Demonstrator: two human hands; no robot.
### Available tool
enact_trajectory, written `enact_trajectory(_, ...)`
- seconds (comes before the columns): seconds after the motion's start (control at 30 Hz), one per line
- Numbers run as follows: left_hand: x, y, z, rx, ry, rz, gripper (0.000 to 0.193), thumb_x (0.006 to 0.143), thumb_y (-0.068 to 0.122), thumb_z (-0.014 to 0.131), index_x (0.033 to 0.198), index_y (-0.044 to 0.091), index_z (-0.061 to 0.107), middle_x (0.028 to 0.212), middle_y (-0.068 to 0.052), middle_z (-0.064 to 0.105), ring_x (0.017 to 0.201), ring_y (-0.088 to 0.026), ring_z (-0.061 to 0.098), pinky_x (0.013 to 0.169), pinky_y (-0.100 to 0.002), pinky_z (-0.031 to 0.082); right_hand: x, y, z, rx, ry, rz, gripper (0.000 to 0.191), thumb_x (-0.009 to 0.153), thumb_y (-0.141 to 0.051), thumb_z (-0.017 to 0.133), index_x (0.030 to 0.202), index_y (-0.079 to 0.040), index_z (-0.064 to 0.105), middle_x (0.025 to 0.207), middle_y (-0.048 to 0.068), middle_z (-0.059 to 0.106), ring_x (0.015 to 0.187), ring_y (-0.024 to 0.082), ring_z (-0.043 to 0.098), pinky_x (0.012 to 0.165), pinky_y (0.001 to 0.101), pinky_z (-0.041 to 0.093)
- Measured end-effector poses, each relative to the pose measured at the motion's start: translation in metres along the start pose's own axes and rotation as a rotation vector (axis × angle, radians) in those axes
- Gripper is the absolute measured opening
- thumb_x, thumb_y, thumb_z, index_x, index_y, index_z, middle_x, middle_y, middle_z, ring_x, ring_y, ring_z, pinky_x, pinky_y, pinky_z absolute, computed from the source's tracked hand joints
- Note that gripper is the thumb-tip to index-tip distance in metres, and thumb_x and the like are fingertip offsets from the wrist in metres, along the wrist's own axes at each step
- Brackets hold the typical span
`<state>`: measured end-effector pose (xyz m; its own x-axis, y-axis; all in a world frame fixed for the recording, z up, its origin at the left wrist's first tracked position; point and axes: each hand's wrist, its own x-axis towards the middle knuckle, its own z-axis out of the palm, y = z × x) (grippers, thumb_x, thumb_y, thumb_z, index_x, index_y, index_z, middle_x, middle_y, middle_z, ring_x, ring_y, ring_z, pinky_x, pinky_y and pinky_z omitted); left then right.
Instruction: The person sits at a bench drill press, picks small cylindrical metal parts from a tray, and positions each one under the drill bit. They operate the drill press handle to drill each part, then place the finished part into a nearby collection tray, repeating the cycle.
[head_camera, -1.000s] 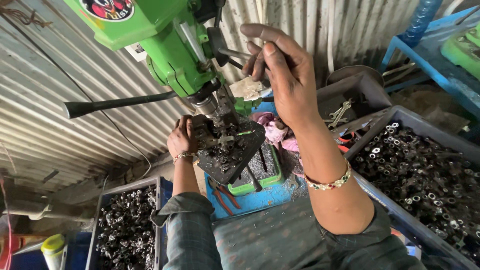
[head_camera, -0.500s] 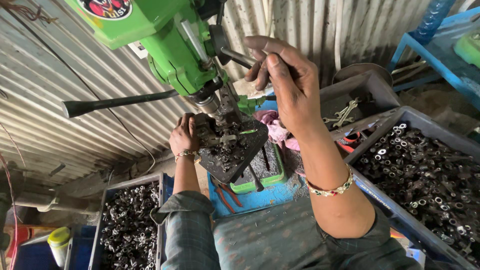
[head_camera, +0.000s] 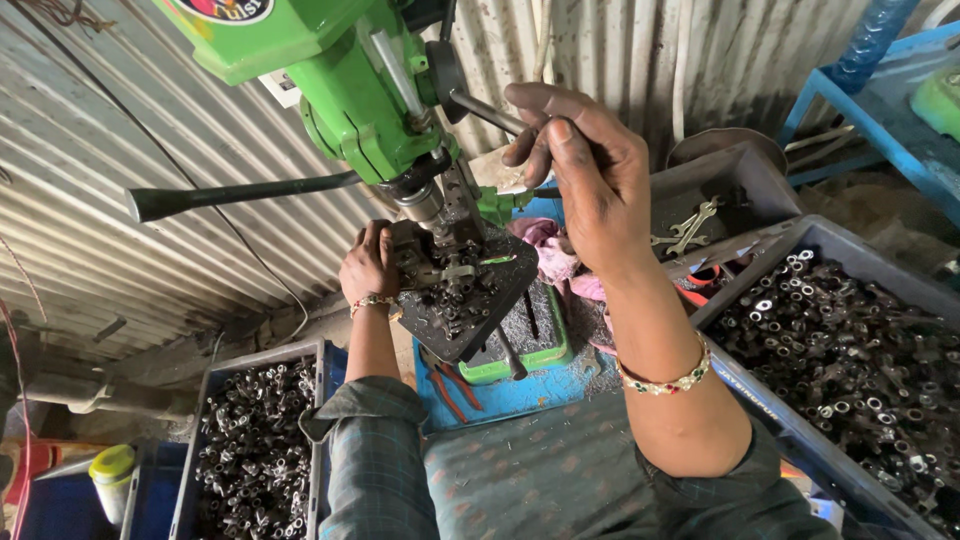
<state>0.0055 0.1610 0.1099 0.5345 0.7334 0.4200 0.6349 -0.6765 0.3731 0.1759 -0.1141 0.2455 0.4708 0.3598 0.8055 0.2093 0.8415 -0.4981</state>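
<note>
Overhead, the right hand (head_camera: 585, 175) is curling closed around the dark steel feed lever (head_camera: 485, 108) of the green bench drill press (head_camera: 370, 90), fingers wrapped over the bar near its outer end. That lever is looking rigid and smooth, probably a little oily, so a full wrap well out from the hub seems the sensible grip for leverage.

Lower down, the left hand (head_camera: 368, 265) is pressing against the left edge of the dark metal drill table (head_camera: 465, 300), fingers bent around the small metal workpiece (head_camera: 415, 250) sitting under the chuck; whether it is pinching that piece or only bracing it I cannot tell, since the spindle is hiding the fingertips. The piece is appearing small, hard and heavy for its bulk, likely slick with swarf, best held by its sides away from the bit.

Short grey steel tube pieces are lying scattered over the table, and more are filling the blue plastic crate (head_camera: 205, 455) at the left and the grey plastic crate (head_camera: 860, 340) at the right. They are showing dull, greasy surfaces with bright cut rims.
</note>
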Motion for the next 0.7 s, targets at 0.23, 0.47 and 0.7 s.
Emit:
enact_trajectory(0.23, 0.001, -0.002, 0.002, 0.025, -0.007, -0.008, 0.033, 0.107, 0.040, 0.039, 0.121, 0.021, 0.063, 0.116, -0.013, 0.071, 0.099, -0.043, 0.068, 0.078, -0.054, 0.054, -0.005, 0.000, -0.002, 0.031, 0.022, 0.058, 0.027, 0.120, -0.011, 0.051, 0.136, 0.008, 0.062, 0.116, 0.010, 0.069, 0.081, 0.010, 0.058, 0.091, 0.0319, 0.056)
enact_trajectory(0.47, 0.004, -0.006, 0.007, 0.012, 0.050, -0.020, 0.038, 0.105, 0.044, 0.042, 0.125, 0.021, 0.064, 0.117, -0.013, 0.071, 0.095, -0.043, 0.069, 0.077, -0.054, 0.055, -0.007, 0.005, -0.005, 0.054, 0.024, 0.027, 0.027, 0.118, -0.011, 0.052, 0.137, 0.006, 0.063, 0.127, 0.012, 0.068, 0.082, 0.010, 0.059, 0.092, 0.0326, 0.057)
enact_trajectory(0.7, 0.002, -0.005, 0.007, -0.009, 0.014, -0.033, 0.035, 0.106, 0.043, 0.041, 0.121, 0.023, 0.065, 0.117, -0.011, 0.070, 0.098, -0.043, 0.068, 0.077, -0.055, 0.054, -0.009, 0.011, -0.009, 0.046, 0.046, 0.017, 0.027, 0.118, -0.009, 0.052, 0.137, 0.006, 0.063, 0.131, 0.014, 0.067, 0.082, 0.010, 0.058, 0.093, 0.0344, 0.058)
